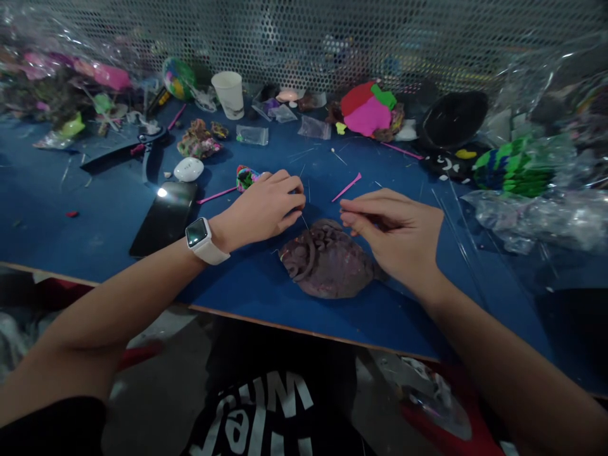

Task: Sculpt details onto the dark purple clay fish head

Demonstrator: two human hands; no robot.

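A brownish-grey clay piece [337, 266], shaped somewhat like a fish with coiled ropes of clay on its upper left, lies on the blue table in front of me. My left hand [280, 201], wearing a white watch, is closed just above its left end. From those fingers a thin needle-like stick [304, 221] slants down to the coils. My right hand [387, 231] hovers over the clay's right end with thumb and forefinger pinched; anything between them is too small to make out. Beyond the clay lies a pink plastic tool [348, 187].
Left of me lie a black phone [164, 218] with its light on, a white oval object [189, 169] and black-handled shears [147, 149]. A paper cup [228, 95], colourful clay [368, 109] and a black bowl [453, 120] stand along the mesh panel [294, 44]. Plastic wrap [541, 218] lies right.
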